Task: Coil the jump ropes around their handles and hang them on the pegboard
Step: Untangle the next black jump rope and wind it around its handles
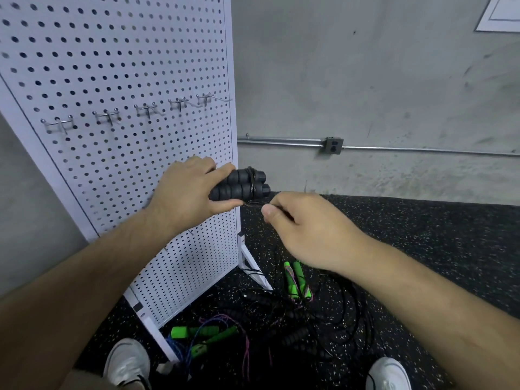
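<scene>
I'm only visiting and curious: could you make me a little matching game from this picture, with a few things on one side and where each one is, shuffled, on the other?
Things:
1. rope-wound black handles
2. rope end
3. green handles
4. metal hooks

Places:
A. lying on the speckled floor
B. pinched by the right hand
C. bare on the pegboard
D. gripped in the left hand

Pairs: 1-D, 2-B, 3-A, 4-C.
</scene>
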{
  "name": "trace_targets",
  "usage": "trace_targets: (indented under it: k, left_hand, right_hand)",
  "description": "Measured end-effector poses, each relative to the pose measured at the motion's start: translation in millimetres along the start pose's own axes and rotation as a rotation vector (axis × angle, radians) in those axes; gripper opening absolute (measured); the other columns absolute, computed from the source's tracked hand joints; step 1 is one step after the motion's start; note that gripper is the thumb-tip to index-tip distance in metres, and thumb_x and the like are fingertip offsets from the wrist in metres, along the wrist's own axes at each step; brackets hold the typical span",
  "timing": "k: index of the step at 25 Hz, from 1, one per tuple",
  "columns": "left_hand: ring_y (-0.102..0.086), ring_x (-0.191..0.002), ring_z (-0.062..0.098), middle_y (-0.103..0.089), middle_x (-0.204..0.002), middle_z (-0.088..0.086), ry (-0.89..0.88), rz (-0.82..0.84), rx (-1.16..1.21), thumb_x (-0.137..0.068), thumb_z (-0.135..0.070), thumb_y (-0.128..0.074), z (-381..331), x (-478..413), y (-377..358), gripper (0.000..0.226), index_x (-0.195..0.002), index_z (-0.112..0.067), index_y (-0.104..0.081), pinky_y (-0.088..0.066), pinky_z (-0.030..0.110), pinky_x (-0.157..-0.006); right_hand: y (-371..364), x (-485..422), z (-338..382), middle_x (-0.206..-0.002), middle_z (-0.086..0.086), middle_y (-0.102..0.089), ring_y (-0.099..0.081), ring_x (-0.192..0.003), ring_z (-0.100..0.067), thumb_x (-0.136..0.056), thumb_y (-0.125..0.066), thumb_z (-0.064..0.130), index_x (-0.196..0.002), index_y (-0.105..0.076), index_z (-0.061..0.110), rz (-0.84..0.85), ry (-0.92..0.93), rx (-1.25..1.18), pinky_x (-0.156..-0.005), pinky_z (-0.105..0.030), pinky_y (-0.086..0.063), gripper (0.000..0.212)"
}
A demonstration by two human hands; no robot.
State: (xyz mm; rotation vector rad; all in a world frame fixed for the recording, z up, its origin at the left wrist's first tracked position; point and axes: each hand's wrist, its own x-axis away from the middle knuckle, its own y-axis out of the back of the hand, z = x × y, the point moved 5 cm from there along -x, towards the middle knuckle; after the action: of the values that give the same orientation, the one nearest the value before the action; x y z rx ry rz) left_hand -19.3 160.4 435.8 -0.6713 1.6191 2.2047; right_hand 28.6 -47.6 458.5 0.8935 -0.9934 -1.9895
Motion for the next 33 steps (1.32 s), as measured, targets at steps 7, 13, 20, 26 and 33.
trace_targets:
  k: [7, 13, 20, 26, 33]
  left_hand:
    - [-0.054, -0.075, 0.020, -0.059, -0.084, -0.002, -0.114, 0.039, 0.032, -0.083, -0.079, -0.039, -17, 7, -7, 0.075, -0.124, -0.022, -0.063, -0.047, 0.034, -0.062]
    - [-0.053, -0.076, 0.018, -0.058, -0.087, -0.004, -0.274, 0.012, 0.148, -0.085, -0.076, -0.049, -40, 14, 6, 0.067, -0.122, -0.023, -0.065, -0.046, 0.034, -0.065]
    - [-0.057, -0.087, 0.015, -0.062, -0.099, -0.008, -0.243, -0.063, 0.393, -0.083, -0.073, -0.057, -66, 19, 49, 0.071, -0.131, -0.022, -0.062, -0.045, 0.029, -0.075]
    - [-0.054, -0.098, 0.012, -0.061, -0.109, -0.006, -0.150, -0.027, 0.429, -0.085, -0.067, -0.055, -65, 17, 56, 0.072, -0.144, -0.024, -0.051, -0.045, 0.028, -0.081]
    - [-0.056, -0.094, 0.019, -0.060, -0.105, -0.002, -0.018, 0.011, 0.169, -0.085, -0.074, -0.044, -13, 4, 14, 0.075, -0.143, -0.026, -0.051, -0.050, 0.035, -0.077]
  right_hand:
    - [13, -4, -16, -0.064, 0.010, -0.055, -0.048, -0.055, -0.003, -0.102, -0.052, 0.036, -0.094, -0.064, 0.024, 0.141, 0.016, -0.072, -0.055, -0.029, -0.039, 0.018]
    - [30, -19, -47, -0.083, 0.013, -0.062, -0.057, -0.079, -0.011, -0.102, -0.053, 0.036, -0.105, -0.069, 0.023, -0.104, 0.098, 0.104, -0.070, -0.033, -0.049, 0.021]
    - [9, -36, -86, -0.068, 0.009, -0.063, -0.055, -0.060, -0.015, -0.103, -0.052, 0.036, -0.086, -0.061, 0.033, -0.099, 0.069, -0.253, -0.059, -0.037, -0.046, 0.020]
    - [-28, -27, -78, -0.071, 0.008, -0.053, -0.049, -0.054, 0.003, -0.102, -0.047, 0.003, -0.080, -0.058, 0.021, 0.092, -0.107, -0.585, -0.060, -0.021, -0.043, 0.030]
    - [-62, -13, -30, -0.065, 0.006, -0.051, -0.046, -0.055, -0.008, -0.108, -0.035, 0.041, -0.088, -0.058, 0.022, 0.144, -0.131, -0.309, -0.054, -0.026, -0.036, 0.036]
